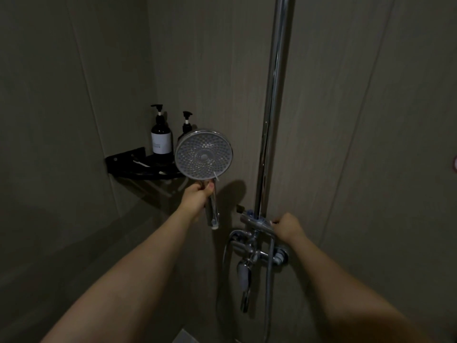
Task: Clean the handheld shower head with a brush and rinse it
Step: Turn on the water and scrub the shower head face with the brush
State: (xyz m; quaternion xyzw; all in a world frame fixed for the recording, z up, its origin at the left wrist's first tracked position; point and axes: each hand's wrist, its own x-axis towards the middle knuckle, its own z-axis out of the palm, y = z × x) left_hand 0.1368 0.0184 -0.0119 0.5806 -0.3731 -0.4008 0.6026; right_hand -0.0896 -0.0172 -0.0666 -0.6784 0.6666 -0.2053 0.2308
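Observation:
The handheld shower head (204,155) is round and chrome-rimmed, its grey nozzle face turned toward me. My left hand (197,196) grips the top of its chrome handle and holds it upright in front of the corner shelf. My right hand (286,227) grips the right-hand knob of the chrome bracket (257,222) on the vertical riser pipe (273,100). A chrome hose (267,288) hangs down from the fittings. No brush is plainly visible; a thin pale object on the shelf is too dim to identify.
A black corner shelf (126,161) on the left carries two dark pump bottles (161,134), one partly hidden behind the shower head. Below the bracket sits the chrome mixer valve with its lever (244,276). Grey tiled walls close in on both sides.

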